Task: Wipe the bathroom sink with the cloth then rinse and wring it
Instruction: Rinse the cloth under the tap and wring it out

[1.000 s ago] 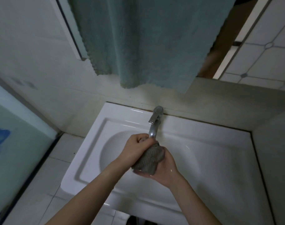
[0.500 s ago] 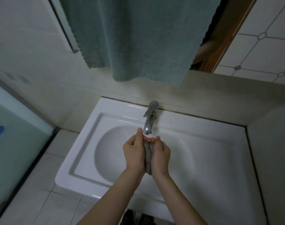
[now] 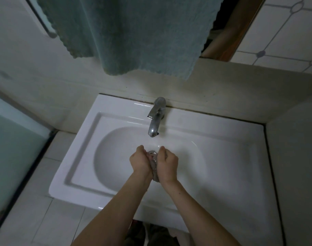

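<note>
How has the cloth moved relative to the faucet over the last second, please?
Yes. The cloth, squeezed between the left hand and right hand, has come away from the faucet spout, lower and toward the person, over the sink basin.

A teal towel (image 3: 133,32) hangs against the dim cream wall (image 3: 36,82), tiled counter (image 3: 27,219) below.

bare forearms, no sleeves (no rings)

The faucet (image 3: 155,121) is jutting over the back of the sink (image 3: 222,157) – blocking that edge. A hanging towel (image 3: 133,36) is crowding the space above it. The basin's left and right sides are lying open.
</note>
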Tool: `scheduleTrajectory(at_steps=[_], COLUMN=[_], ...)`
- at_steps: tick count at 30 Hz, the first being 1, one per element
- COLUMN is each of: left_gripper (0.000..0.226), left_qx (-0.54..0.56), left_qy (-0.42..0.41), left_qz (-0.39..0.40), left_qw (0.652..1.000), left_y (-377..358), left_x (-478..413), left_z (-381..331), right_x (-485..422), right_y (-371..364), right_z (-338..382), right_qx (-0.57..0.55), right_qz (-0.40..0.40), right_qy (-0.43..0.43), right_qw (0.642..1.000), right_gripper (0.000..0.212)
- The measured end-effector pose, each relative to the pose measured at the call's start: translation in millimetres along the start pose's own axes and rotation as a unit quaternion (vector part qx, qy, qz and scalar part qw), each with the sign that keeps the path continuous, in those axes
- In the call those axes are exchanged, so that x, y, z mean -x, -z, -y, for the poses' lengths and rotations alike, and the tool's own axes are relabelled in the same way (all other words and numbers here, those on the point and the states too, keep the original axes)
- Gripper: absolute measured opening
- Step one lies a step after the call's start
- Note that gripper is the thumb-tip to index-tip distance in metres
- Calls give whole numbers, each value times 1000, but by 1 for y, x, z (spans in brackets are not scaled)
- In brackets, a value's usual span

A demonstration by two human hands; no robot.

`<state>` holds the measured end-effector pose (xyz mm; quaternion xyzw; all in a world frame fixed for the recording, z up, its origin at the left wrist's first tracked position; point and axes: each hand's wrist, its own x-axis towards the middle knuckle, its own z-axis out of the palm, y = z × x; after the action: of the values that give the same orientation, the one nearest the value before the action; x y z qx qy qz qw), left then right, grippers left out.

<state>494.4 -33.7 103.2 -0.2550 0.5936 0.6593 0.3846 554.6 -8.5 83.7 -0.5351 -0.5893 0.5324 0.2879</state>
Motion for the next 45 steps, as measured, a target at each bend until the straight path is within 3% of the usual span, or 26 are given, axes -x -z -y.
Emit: scheduleTrajectory(at_steps=[4,7,13,16,20,23,26,29,34,42,45], left_gripper=[38,32,46,59,37,37,35,40,39,31,31], left_qx=[49,82,-7,-1,-67,-78,19,127,151,24,8], left_qy=[26,55,-17,-85,-132,-95,27,125,118,73,97], left_qz=[50,112,254,209,179,157,163,142,90,-31,-35], left_qw=[997,989,967,974,973,980,986,974,977,997,995], left_y=[-4,-6,-2,-5,-5,1,4,5,-3,5,13], left_x=[-3,9,42,49,47,44,40,29,4,-18,-29], left_z=[-10,-33,-57,-63,-70,-70,-73,-77,-66,-39,-23], right_x=[-7,-10,-4,0,8,10,11,13,3,-8,-7], right_y=[14,31,28,18,13,7,-5,-15,-26,-42,-47], right_z=[12,31,77,97,114,120,117,112,100,53,31], right_qx=[-37,-110,-161,-144,-182,-205,-201,-218,-216,-95,-55], right_qz=[75,118,137,124,107,75,81,69,55,44,45], right_qy=[-60,-59,8,70,138,129,112,75,53,46,51], right_qw=[995,985,977,979,968,967,970,971,973,993,996], right_gripper=[39,8,29,16,8,8,36,46,44,40,34])
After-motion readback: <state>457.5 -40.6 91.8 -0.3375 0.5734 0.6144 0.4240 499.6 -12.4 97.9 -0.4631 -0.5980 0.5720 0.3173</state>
